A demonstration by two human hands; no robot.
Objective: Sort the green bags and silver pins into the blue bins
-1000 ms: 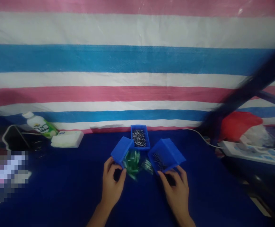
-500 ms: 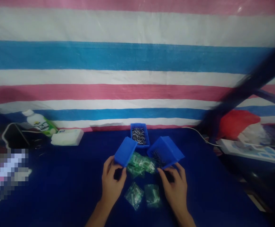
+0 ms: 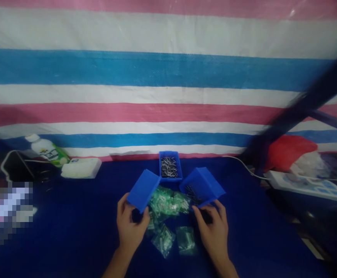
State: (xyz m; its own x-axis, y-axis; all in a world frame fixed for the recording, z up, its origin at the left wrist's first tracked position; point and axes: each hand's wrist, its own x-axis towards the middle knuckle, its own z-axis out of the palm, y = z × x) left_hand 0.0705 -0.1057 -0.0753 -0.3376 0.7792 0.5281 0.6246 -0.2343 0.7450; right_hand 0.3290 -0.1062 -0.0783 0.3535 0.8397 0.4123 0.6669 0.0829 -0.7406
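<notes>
My left hand (image 3: 132,226) grips the near edge of a blue plastic bin (image 3: 144,189), which is tipped on its side with its underside or outer wall toward me. My right hand (image 3: 213,224) holds a second blue bin (image 3: 203,185) by its lower edge. That bin is tilted to the left, and dark screws (image 3: 192,193) show at its mouth. Between the two bins lies a heap of small clear bags with a green tint (image 3: 168,202), with metal parts inside. Closer to me sit two more such bags, a left bag (image 3: 164,240) and a right bag (image 3: 186,240).
Behind the heap stands a blue bin (image 3: 170,166) full of metal screws. A bottle (image 3: 48,150) and a white packet (image 3: 81,168) are at the back left. At right are a red bag (image 3: 291,152), a white box (image 3: 307,185), a cable and a dark post (image 3: 304,108).
My left hand and its bin have moved left and slightly toward me, uncovering more of the bag heap. My right hand and its bin have stayed almost in place.
</notes>
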